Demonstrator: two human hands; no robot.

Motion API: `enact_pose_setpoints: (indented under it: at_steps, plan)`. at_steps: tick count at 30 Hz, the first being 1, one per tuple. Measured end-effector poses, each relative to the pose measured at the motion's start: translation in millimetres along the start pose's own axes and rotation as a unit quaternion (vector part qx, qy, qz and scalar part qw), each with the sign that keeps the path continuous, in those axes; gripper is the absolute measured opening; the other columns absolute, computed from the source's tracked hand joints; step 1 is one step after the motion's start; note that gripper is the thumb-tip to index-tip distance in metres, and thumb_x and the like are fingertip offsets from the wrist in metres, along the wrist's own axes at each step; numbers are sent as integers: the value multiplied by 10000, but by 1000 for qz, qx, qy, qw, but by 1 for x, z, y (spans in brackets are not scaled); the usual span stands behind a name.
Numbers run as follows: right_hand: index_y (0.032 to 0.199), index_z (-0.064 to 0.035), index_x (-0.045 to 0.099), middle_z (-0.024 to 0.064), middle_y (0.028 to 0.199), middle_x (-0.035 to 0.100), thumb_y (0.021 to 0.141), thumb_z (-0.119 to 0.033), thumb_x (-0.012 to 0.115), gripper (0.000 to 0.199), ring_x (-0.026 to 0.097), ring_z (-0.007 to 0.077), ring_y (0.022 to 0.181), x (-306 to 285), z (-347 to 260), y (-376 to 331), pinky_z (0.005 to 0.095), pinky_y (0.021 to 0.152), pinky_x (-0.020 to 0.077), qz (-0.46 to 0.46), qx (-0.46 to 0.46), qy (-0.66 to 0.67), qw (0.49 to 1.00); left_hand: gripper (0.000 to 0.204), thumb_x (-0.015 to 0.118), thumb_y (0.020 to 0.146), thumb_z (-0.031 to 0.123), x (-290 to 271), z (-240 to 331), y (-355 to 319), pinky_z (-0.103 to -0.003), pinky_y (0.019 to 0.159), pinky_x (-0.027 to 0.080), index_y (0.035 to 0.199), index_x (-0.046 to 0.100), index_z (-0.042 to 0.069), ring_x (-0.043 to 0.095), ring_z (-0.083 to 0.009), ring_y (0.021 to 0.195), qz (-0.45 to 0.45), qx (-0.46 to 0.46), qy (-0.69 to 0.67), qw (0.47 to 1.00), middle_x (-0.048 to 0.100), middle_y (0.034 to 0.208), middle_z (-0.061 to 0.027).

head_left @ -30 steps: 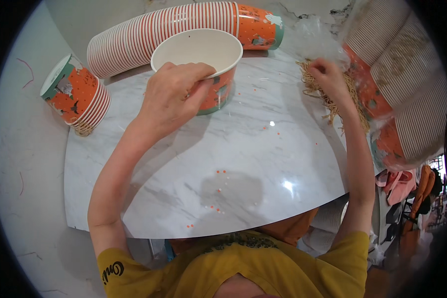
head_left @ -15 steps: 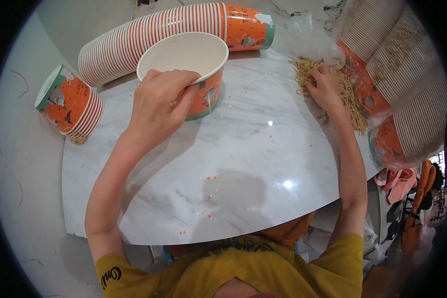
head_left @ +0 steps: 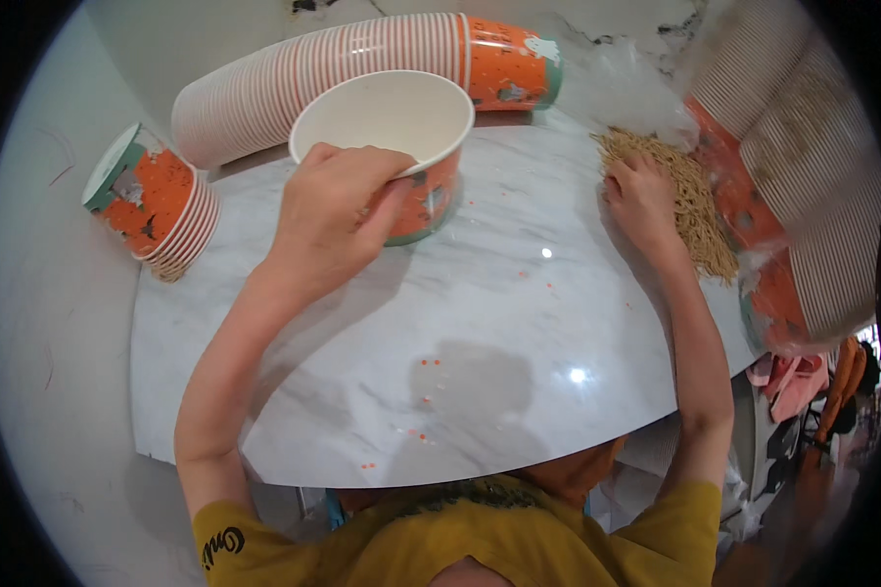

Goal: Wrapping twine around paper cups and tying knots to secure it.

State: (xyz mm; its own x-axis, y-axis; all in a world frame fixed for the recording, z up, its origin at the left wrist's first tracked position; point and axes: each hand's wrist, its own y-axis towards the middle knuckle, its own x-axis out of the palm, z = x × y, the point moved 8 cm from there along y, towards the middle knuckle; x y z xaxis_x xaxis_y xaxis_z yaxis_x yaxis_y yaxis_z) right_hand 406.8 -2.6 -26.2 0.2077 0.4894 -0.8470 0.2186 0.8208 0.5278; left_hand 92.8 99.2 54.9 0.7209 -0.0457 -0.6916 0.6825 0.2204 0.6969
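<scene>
My left hand (head_left: 338, 210) pinches the near rim of an orange paper tub (head_left: 431, 196) with a green base and a white inside. The tub stands upright on the marble-patterned table, and nothing shows in the visible part of its inside. At the far right, my right hand (head_left: 646, 201) has its fingers curled at the left edge of a heap of thin tan strings (head_left: 697, 210). Its fingertips are partly hidden, so how many strings they grip is unclear.
Behind the tub lies a long nested row of paper tubs (head_left: 343, 73). A shorter tilted stack (head_left: 162, 205) is at the left, by the wall. Plastic-wrapped tub stacks (head_left: 783, 196) crowd the right edge. Small orange dots (head_left: 423, 437) are scattered over the table (head_left: 294, 430).
The whole view has shifted slightly. My right hand has moved a little left and nearer across the string heap, its fingers more curled. My left hand keeps its hold on the tub.
</scene>
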Motion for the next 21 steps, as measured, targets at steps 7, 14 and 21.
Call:
enact_pose_setpoints:
  at_steps: [7,14,21]
  plan:
    - [937,-39,670,162,993,626,864,-96,603,114,601,365,991,-20,47,7,453,844,484,97,84,82,988,147,640,842,22,-4,-2,1,-361,815,457,984,674,26,645,-275,800,-3,-10,-9,1000,695,882,-99]
    - [982,-70,700,129,1058,597,826,-120,635,176,551,330,1055,-10,43,5,437,926,446,67,1,34,997,168,666,852,-12,-3,-1,2,-312,815,449,1019,686,-6,610,-188,706,-25,-7,4,1000,719,925,-91]
    - [923,-65,691,120,1126,583,811,-129,669,131,521,314,1118,9,43,-5,487,945,407,28,23,-39,999,147,653,843,43,-6,-5,-5,-361,831,433,988,674,25,646,-259,835,-5,6,-9,1000,696,894,-97]
